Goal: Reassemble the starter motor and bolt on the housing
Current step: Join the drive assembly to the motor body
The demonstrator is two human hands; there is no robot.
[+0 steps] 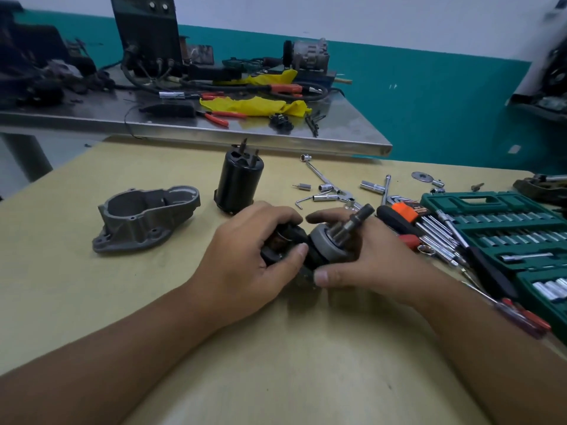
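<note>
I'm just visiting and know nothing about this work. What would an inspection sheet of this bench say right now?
Surface: tan tabletop, bare in front of the person.
Job's things: grey housing lying apart at left; black motor casing upright behind the hands; armature assembly held, shaft tilted up to the right.
Clutter: loose sockets and wrenches; open green socket case; screwdrivers.
Grippers: left hand and right hand both grip the assembly.
Cables: dark leads on the steel bench behind.
Surroundings: teal-and-white wall; yellow rags, red-handled pliers.
</note>
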